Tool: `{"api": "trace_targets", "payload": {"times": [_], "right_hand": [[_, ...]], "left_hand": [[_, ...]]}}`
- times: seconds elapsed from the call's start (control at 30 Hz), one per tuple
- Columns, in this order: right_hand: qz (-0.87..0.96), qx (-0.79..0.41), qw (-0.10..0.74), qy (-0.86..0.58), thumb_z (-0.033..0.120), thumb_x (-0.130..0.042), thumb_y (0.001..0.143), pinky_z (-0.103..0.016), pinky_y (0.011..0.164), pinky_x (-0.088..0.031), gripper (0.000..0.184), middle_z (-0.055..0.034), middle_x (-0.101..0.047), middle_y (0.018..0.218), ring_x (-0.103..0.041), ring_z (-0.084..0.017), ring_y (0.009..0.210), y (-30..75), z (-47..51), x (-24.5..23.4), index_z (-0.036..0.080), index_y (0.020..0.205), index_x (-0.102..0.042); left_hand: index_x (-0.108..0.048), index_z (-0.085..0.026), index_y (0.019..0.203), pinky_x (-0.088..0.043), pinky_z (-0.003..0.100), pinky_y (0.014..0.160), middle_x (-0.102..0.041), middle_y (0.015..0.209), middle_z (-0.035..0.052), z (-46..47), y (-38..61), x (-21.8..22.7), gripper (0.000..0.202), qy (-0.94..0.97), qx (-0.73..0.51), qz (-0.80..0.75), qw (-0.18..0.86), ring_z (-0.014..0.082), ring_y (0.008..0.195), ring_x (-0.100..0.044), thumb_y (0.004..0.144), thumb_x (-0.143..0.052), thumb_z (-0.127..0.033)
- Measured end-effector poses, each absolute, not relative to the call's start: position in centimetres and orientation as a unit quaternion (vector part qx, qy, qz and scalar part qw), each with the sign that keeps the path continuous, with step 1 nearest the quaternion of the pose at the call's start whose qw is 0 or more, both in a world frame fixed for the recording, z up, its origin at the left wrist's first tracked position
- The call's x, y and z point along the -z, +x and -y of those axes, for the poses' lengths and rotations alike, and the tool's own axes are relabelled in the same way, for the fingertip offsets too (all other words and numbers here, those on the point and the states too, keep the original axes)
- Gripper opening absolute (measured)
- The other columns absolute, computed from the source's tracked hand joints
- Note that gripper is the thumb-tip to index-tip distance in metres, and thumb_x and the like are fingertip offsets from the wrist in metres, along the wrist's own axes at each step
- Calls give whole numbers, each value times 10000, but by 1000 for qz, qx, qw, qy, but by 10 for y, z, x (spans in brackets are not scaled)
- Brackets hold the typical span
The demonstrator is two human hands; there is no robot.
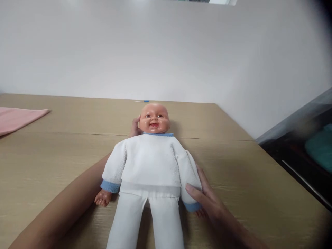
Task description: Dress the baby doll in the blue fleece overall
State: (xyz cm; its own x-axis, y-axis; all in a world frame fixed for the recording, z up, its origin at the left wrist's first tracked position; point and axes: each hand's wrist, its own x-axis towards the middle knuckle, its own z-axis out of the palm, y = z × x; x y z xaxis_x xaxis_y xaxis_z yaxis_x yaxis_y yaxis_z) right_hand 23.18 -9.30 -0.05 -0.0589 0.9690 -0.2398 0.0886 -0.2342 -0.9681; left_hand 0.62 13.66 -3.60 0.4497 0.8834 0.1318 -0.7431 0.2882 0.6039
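Note:
A baby doll (151, 162) lies face up on the wooden table, its feet toward me and cut off by the lower edge of the view. It wears a white fleecy top with blue collar and cuffs, and white trousers. My left hand (135, 126) cups the side and back of the doll's head; most of its fingers are hidden behind it. My right hand (209, 197) is closed around the sleeve and forearm on the right side, thumb on top and fingers behind. The doll's other arm rests beside its body, over my left forearm.
A pink cloth (19, 118) lies at the table's left. Near the far edge is a small blue-and-white pen-like item (143, 101). The table (225, 166) meets a pale wall (166, 52). Past its right edge are dark furniture and a green thing (321, 147).

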Motion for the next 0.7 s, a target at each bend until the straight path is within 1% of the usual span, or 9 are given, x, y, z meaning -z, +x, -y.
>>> {"api": "trace_targets", "payload": {"times": [0.07,0.13,0.2,0.27,0.4,0.53,0.63,0.7], "right_hand": [[520,-488,376,-591,630,-653,996,-487,1383,-222,884,-82,-316,1803,-266,-307,1677,235,91,12,289,1722,-282],[574,-425,361,-600,605,-643,1012,-509,1384,-211,845,-88,-281,1813,-235,-305,1687,238,88,22,298,1715,-291],[611,-383,352,-596,551,-634,1032,-528,1368,-260,815,-86,-280,1812,-266,-307,1677,241,87,31,326,1722,-262],[639,-347,339,-597,495,-616,1050,-546,1354,-303,792,-79,-292,1808,-302,-315,1664,245,87,37,351,1729,-236],[699,-254,301,-597,427,-612,1051,-578,1345,-328,813,-66,-316,1799,-323,-346,1654,254,87,50,382,1743,-187],[718,-216,295,-592,383,-579,1063,-566,1318,-398,810,-37,-326,1795,-365,-351,1636,262,84,61,438,1743,-141],[720,-199,309,-588,347,-550,1062,-570,1303,-422,777,-17,-327,1795,-368,-363,1634,266,81,66,452,1738,-179],[713,-203,334,-582,336,-558,1049,-578,1299,-426,750,-8,-344,1788,-365,-377,1633,269,81,67,455,1724,-254]], "left_hand": [[-768,-192,1264,-488,534,1238,-792,1343,94,-149,5,33,590,323,-518,-118,783,409,1500,-553,899,-695,-649],[-788,-203,1232,-489,501,1241,-801,1325,80,-163,1,33,552,343,-516,-136,773,379,1496,-565,920,-674,-644],[-795,-202,1230,-486,463,1246,-801,1325,69,-175,-6,35,559,361,-497,-159,772,356,1492,-575,930,-663,-655],[-789,-184,1256,-486,446,1244,-800,1326,76,-187,-13,40,601,375,-456,-180,787,356,1481,-587,931,-663,-674],[-751,-160,1345,-475,493,1234,-820,1268,115,-203,-22,50,637,407,-378,-191,809,395,1388,-664,921,-690,-631],[-738,-132,1370,-488,508,1204,-821,1257,142,-211,-22,56,656,424,-373,-199,801,412,1304,-716,911,-686,-597],[-754,-123,1340,-520,508,1164,-831,1222,143,-216,-23,60,652,419,-379,-221,795,419,1251,-742,897,-676,-595],[-765,-128,1322,-531,515,1149,-842,1184,139,-219,-24,63,660,400,-390,-233,796,426,1229,-750,875,-678,-605]]}}
